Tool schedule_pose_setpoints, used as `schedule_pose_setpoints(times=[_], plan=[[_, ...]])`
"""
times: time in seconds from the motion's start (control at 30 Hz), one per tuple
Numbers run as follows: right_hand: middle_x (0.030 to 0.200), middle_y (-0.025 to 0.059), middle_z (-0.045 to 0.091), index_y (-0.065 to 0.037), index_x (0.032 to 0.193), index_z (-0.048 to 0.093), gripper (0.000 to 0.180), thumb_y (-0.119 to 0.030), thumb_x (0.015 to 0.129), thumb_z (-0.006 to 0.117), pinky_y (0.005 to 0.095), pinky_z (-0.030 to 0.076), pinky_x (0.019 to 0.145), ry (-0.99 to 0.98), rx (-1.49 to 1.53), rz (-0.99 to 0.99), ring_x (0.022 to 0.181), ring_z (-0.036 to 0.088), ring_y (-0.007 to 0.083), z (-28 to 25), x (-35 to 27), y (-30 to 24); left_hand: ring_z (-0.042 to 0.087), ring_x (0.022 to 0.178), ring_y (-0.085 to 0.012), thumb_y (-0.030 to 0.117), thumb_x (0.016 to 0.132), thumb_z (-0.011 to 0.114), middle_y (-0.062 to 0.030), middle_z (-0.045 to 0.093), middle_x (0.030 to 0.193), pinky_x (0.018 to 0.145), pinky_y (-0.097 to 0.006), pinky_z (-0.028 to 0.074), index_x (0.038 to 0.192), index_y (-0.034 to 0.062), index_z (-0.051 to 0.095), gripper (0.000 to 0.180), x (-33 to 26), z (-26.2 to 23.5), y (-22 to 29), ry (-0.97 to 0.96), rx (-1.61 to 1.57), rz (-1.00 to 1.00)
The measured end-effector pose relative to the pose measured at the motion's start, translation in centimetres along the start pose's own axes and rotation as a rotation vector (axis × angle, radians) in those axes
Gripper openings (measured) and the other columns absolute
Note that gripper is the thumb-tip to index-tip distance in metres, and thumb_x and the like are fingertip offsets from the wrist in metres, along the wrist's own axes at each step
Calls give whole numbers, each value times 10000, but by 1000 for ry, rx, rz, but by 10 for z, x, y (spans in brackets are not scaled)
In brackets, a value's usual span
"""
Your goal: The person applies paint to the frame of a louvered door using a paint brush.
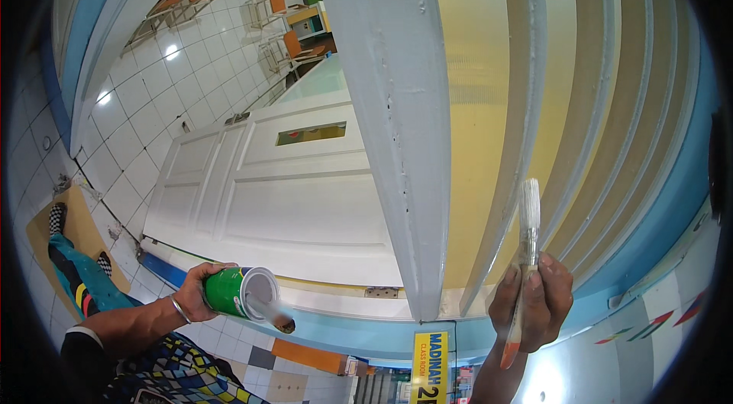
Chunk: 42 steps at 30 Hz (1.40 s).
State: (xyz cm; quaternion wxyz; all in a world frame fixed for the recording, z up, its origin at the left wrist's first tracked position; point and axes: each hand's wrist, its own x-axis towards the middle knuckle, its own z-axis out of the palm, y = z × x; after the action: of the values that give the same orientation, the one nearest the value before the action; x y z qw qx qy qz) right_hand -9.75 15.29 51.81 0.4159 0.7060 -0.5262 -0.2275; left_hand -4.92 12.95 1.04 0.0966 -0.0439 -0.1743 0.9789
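My left hand (193, 293), with a bracelet at the wrist, is closed around a green paint can (226, 293). The can is tilted, and its open pale mouth faces right. Beside the rim is a small blurred shape that I cannot make out. Held in my right hand (532, 303) is a paintbrush (529, 213), upright, with whitish bristles on top and a reddish handle end below. The bristles show in front of the grey slats (527, 98) and yellow ribbed panels (469, 137). Left of them runs a wide grey post (397, 121) with small dark marks along it.
An open white panelled door (305, 205) lies across the middle of the view. Behind it, chairs (294, 45) stand on white floor tiles (206, 75). Feet in checkered socks (57, 217) rest on a tan board (46, 240). A yellow sign (429, 370) hangs at the bottom.
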Motion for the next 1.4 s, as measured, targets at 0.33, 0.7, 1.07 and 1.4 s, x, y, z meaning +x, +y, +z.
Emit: schedule_pose_setpoints(times=[0.33,0.7,1.07,1.4], plan=[[1143,174,608,-53,1255,617,449,122,856,723,415,592,731,-31,15,-61,931,688,348,9,0,13,682,1103,-269,353,862,641,-58,686,1195,989,-489,560,1222,137,677,421,2,4,8,-28,14,34],[927,161,652,0,1005,686,326,78,701,774,374,583,623,-202,-39,58,771,711,323,-23,-24,-4,678,1125,-279,352,860,654,-64,693,1219,1008,-506,549,1232,134,687,432,-7,3,6,4,-6,12],[767,135,641,8,872,683,259,90,635,746,331,553,562,-173,-42,56,678,694,283,-4,39,-4,698,1092,-278,330,862,658,-69,705,1182,971,-500,577,1220,125,687,413,-7,-1,12,-9,-38,20],[853,145,660,-10,980,694,307,87,693,741,353,581,597,-88,-41,-1,726,722,303,0,61,-1,682,1128,-293,369,871,600,-78,700,1256,1018,-514,529,1281,118,676,487,-11,5,16,-19,1,72]])
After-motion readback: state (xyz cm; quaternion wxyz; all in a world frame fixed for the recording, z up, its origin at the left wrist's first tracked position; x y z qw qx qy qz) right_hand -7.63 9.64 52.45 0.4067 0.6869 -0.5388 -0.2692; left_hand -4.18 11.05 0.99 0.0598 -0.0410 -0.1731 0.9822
